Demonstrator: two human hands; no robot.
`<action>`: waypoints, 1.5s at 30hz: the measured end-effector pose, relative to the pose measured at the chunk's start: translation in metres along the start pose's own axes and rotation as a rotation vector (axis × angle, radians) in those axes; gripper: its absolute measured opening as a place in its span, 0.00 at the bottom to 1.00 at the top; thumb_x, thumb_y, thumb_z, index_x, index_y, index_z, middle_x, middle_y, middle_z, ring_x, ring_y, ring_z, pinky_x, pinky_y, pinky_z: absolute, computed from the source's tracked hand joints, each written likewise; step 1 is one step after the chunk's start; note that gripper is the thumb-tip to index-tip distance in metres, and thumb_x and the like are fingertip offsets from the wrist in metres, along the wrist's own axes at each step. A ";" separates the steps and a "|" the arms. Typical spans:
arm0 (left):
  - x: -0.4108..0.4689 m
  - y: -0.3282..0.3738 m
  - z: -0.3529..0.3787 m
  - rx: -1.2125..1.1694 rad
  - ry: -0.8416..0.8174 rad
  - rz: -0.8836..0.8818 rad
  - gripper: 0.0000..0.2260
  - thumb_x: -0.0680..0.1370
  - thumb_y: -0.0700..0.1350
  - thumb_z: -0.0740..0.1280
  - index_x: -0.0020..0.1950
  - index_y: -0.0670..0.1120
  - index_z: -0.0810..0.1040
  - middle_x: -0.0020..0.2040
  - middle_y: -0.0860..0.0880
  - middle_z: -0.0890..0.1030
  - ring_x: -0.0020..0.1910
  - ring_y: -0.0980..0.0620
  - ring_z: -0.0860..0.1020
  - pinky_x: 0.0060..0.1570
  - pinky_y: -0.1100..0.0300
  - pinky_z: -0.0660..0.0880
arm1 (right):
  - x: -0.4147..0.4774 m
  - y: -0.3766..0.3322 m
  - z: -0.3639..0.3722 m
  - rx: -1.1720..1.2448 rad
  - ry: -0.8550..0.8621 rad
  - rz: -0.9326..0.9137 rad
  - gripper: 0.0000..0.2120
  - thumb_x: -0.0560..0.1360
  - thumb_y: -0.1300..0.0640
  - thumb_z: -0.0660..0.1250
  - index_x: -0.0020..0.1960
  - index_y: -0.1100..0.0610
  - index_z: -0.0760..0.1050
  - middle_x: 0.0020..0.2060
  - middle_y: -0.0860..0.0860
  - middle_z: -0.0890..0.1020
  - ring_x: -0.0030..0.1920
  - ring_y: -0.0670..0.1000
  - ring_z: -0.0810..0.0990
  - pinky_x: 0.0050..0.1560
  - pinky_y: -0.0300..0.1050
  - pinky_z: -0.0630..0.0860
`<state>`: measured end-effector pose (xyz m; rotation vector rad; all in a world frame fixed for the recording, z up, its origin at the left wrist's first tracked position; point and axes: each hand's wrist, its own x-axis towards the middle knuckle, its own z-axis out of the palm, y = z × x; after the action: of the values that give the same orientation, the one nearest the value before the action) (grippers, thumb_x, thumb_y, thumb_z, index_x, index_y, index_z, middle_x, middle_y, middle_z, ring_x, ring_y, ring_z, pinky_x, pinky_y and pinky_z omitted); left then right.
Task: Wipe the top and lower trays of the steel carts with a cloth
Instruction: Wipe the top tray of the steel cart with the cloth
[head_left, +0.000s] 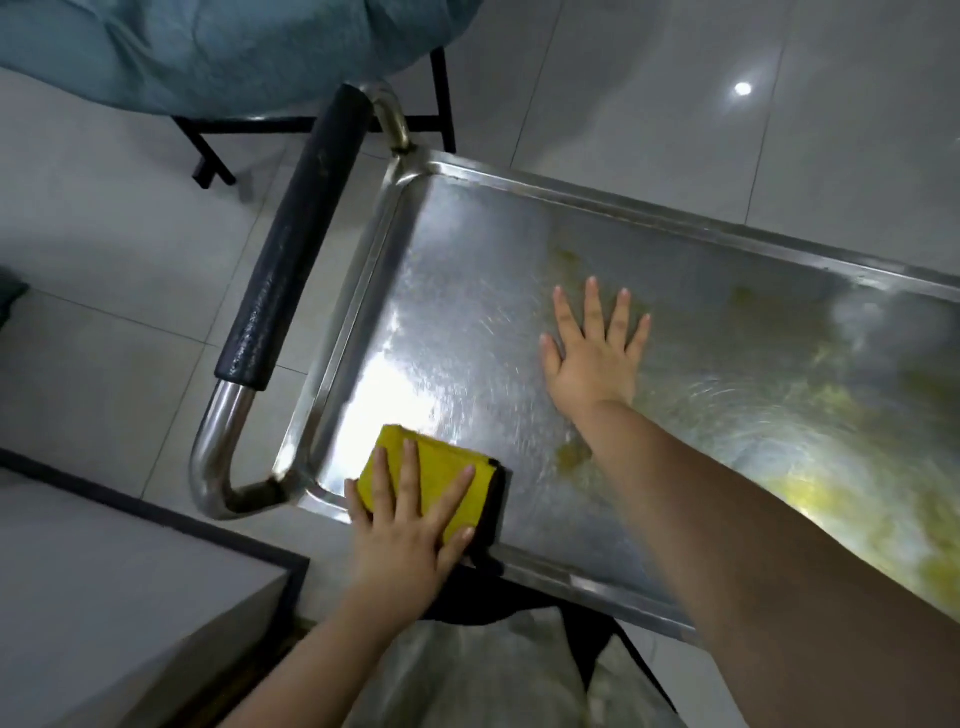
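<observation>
Yellow cloth (441, 467) lies folded flat on the near-left corner of the cart's top tray (467, 291), its black edge facing right.

My call on the step: wiping the top tray, with most of it left to do. Yellowish smears (810, 499) cover the right half and a small one sits just right of the cloth. To do it well I'd press evenly, run overlapping strokes from this corner out to the right, and work into the raised rim where grime collects. I'd refold the cloth once it loads up.

My left hand (410, 525) lies palm-down on the cloth, fingers straight and spread, pressing rather than gripping, with the wrist coming in from the near side. My right hand (592, 358) is flat on bare steel mid-tray, fingers splayed, holding nothing. The forearm is stretched out, probably to steady the cart.

The black-padded cart handle (296, 249) is just left of the tray. A white bench (104, 597) is near left on the tiled floor (104, 234). The lower tray isn't visible.
</observation>
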<state>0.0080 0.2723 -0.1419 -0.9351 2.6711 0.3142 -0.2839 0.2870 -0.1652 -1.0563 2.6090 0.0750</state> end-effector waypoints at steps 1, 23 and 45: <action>-0.009 -0.003 0.003 -0.001 -0.038 -0.010 0.27 0.81 0.67 0.45 0.79 0.63 0.55 0.80 0.38 0.54 0.77 0.30 0.50 0.66 0.25 0.55 | 0.000 0.000 0.000 -0.004 -0.003 0.000 0.28 0.82 0.39 0.39 0.79 0.41 0.36 0.79 0.50 0.38 0.77 0.62 0.35 0.74 0.67 0.36; -0.004 -0.030 -0.016 -0.075 -0.063 -0.301 0.28 0.76 0.71 0.37 0.76 0.70 0.36 0.80 0.44 0.36 0.76 0.34 0.32 0.67 0.27 0.32 | -0.008 0.000 0.004 -0.109 -0.036 -0.146 0.33 0.78 0.33 0.42 0.79 0.42 0.35 0.79 0.52 0.36 0.77 0.64 0.34 0.73 0.69 0.36; -0.022 -0.047 -0.004 -0.019 -0.057 -0.229 0.28 0.80 0.68 0.43 0.79 0.65 0.51 0.81 0.38 0.50 0.77 0.29 0.48 0.65 0.22 0.53 | -0.007 -0.002 0.006 -0.101 -0.026 -0.139 0.33 0.78 0.32 0.39 0.78 0.41 0.31 0.78 0.51 0.34 0.77 0.63 0.33 0.74 0.67 0.36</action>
<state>0.0535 0.2481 -0.1354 -1.2058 2.4827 0.3103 -0.2761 0.2917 -0.1687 -1.2592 2.5234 0.1881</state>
